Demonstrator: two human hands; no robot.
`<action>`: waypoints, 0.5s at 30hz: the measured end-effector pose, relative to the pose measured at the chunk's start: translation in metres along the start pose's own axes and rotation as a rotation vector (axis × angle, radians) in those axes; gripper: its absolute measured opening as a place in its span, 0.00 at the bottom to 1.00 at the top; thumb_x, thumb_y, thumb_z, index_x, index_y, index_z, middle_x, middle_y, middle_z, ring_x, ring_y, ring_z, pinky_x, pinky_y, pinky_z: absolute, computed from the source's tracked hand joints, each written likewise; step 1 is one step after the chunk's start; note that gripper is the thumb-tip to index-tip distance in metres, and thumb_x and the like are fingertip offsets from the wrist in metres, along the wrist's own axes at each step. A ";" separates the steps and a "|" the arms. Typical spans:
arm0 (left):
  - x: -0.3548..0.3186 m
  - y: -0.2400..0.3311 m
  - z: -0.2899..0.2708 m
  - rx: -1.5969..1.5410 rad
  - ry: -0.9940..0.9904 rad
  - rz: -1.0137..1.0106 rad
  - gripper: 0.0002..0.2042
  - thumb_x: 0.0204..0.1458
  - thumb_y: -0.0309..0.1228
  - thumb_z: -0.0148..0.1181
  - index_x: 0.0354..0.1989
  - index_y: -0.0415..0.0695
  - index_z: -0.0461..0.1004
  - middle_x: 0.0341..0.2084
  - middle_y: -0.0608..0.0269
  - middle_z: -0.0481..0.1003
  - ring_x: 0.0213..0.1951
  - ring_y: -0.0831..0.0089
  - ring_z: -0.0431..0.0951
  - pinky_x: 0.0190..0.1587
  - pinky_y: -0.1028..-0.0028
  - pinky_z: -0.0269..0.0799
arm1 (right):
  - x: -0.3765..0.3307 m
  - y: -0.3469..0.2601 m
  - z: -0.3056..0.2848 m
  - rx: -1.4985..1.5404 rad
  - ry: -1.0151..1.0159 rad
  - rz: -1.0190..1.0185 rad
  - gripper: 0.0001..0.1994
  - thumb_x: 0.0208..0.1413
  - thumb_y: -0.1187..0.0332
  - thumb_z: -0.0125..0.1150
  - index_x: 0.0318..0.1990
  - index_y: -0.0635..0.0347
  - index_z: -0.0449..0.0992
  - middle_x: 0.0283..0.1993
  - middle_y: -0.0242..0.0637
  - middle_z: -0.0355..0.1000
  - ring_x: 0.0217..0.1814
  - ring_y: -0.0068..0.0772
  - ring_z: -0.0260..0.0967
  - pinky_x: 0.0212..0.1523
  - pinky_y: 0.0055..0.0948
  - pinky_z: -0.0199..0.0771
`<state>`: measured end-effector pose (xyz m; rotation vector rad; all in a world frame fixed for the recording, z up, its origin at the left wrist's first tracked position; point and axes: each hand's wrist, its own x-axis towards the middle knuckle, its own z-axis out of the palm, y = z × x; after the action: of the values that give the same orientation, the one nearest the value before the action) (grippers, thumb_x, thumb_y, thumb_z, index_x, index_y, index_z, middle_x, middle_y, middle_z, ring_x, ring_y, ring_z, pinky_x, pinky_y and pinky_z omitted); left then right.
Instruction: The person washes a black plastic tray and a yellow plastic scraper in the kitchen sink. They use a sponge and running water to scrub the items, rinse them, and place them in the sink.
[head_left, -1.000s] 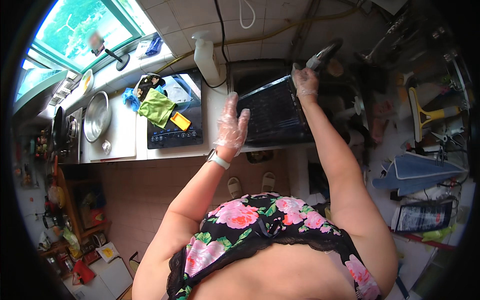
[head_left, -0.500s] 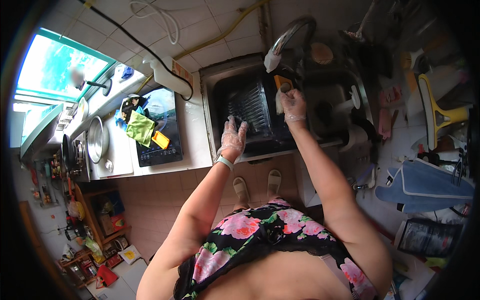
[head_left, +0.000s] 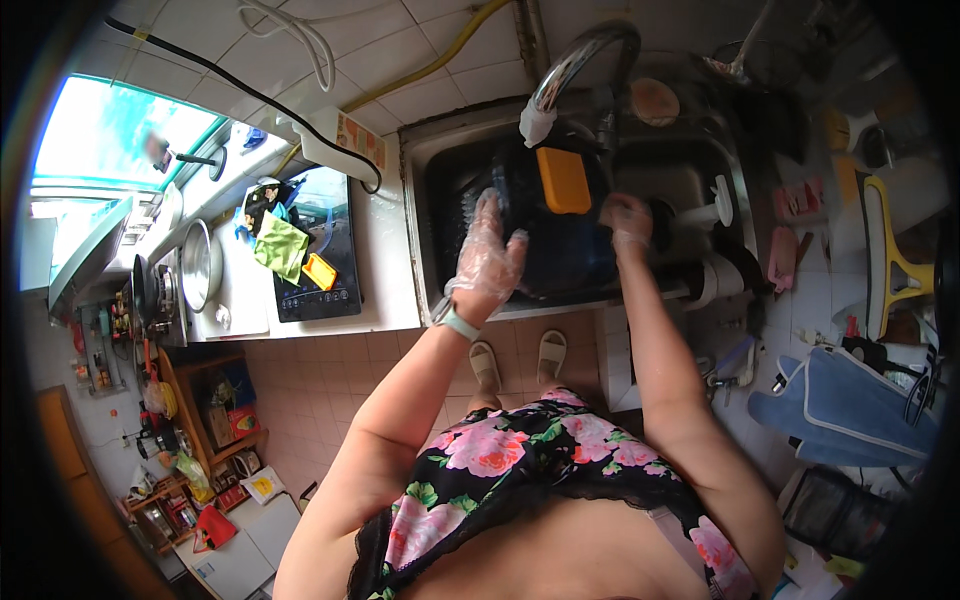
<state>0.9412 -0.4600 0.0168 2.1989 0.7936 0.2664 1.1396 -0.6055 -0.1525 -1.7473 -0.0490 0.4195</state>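
A wide black panel sits in the left basin of the metal sink, partly hidden by my hands. On its upper part lies an orange-yellow rectangular block with rounded corners. Clear plastic gloves cover both my hands. My left hand is at the panel's left side, its fingers stretched upward and thumb apart. At the panel's right edge my right hand is closed with curled fingers, slightly blurred. Above the basin arches a chrome faucet with a white tip.
Left of the sink, a black induction cooktop carries a green cloth and a small yellow-orange box. A steel bowl stands farther left. To the right are a second basin, a yellow squeegee and blue cloth.
My right hand has moved off the orange-yellow block and pale item to the panel's right edge. My left hand has moved up and right. The block now shows fully.
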 end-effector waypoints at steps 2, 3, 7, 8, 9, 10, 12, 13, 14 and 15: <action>-0.014 -0.017 -0.011 -0.274 0.057 0.033 0.30 0.60 0.24 0.50 0.70 0.31 0.50 0.69 0.37 0.55 0.72 0.53 0.53 0.72 0.67 0.48 | -0.011 -0.031 0.002 0.172 0.007 0.085 0.11 0.56 0.73 0.63 0.47 0.62 0.79 0.43 0.34 0.77 0.42 0.25 0.74 0.46 0.24 0.73; -0.016 -0.035 -0.019 -0.269 0.059 0.009 0.29 0.61 0.26 0.47 0.71 0.31 0.50 0.69 0.39 0.56 0.72 0.54 0.54 0.72 0.68 0.47 | -0.022 -0.046 0.005 0.258 0.010 0.130 0.11 0.56 0.73 0.63 0.46 0.63 0.79 0.42 0.32 0.77 0.42 0.23 0.73 0.46 0.23 0.73; -0.032 -0.140 -0.042 0.023 0.175 0.095 0.25 0.65 0.33 0.46 0.67 0.31 0.58 0.56 0.34 0.70 0.57 0.44 0.71 0.61 0.63 0.64 | -0.052 -0.064 0.036 0.437 -0.110 -0.046 0.07 0.57 0.74 0.64 0.42 0.62 0.80 0.39 0.29 0.76 0.40 0.19 0.71 0.45 0.23 0.73; -0.034 -0.155 -0.045 0.070 0.181 0.098 0.23 0.65 0.32 0.47 0.65 0.33 0.60 0.57 0.34 0.69 0.57 0.43 0.70 0.61 0.61 0.64 | -0.057 -0.064 0.045 0.302 -0.115 -0.117 0.07 0.57 0.73 0.64 0.42 0.62 0.80 0.40 0.29 0.77 0.41 0.19 0.71 0.46 0.23 0.73; -0.039 -0.171 -0.049 0.118 0.190 0.096 0.21 0.64 0.32 0.47 0.64 0.34 0.62 0.57 0.34 0.68 0.57 0.42 0.70 0.61 0.60 0.64 | -0.071 -0.078 0.052 0.229 -0.153 -0.157 0.07 0.57 0.73 0.64 0.42 0.62 0.80 0.39 0.31 0.77 0.41 0.21 0.73 0.47 0.24 0.73; -0.042 -0.185 -0.052 0.166 0.199 0.097 0.20 0.64 0.31 0.48 0.62 0.35 0.65 0.58 0.34 0.67 0.56 0.40 0.69 0.61 0.58 0.64 | -0.083 -0.093 0.058 0.156 -0.189 -0.201 0.07 0.57 0.72 0.65 0.42 0.63 0.80 0.39 0.33 0.78 0.41 0.23 0.74 0.48 0.25 0.73; -0.048 -0.228 -0.053 0.509 0.242 0.269 0.17 0.62 0.26 0.47 0.59 0.38 0.68 0.63 0.37 0.63 0.63 0.41 0.64 0.65 0.53 0.60 | -0.090 -0.104 0.069 -0.156 -0.220 -0.515 0.10 0.54 0.72 0.65 0.44 0.62 0.80 0.48 0.41 0.77 0.51 0.38 0.73 0.56 0.34 0.72; -0.043 -0.207 -0.055 0.538 0.196 0.229 0.19 0.62 0.25 0.48 0.62 0.37 0.66 0.62 0.36 0.65 0.62 0.40 0.65 0.65 0.55 0.60 | -0.093 -0.118 0.069 -0.343 -0.218 -0.705 0.11 0.53 0.72 0.65 0.45 0.61 0.80 0.51 0.42 0.75 0.54 0.41 0.72 0.58 0.37 0.71; -0.025 -0.143 -0.061 0.039 0.220 -0.093 0.22 0.65 0.27 0.45 0.67 0.38 0.60 0.54 0.36 0.72 0.50 0.42 0.75 0.58 0.63 0.68 | -0.096 -0.124 0.068 -0.536 -0.208 -0.892 0.12 0.52 0.72 0.65 0.45 0.61 0.80 0.54 0.44 0.74 0.58 0.45 0.70 0.60 0.40 0.69; -0.024 -0.122 -0.062 -0.046 0.277 -0.091 0.23 0.65 0.27 0.45 0.68 0.38 0.59 0.55 0.36 0.71 0.52 0.44 0.75 0.59 0.64 0.67 | -0.098 -0.122 0.070 -0.606 -0.211 -0.916 0.13 0.52 0.72 0.65 0.46 0.60 0.79 0.55 0.44 0.73 0.59 0.45 0.69 0.61 0.41 0.68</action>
<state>0.8405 -0.3758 -0.0286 2.1021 1.0240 0.5462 1.0503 -0.5378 -0.0224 -2.0271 -1.1796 -0.1160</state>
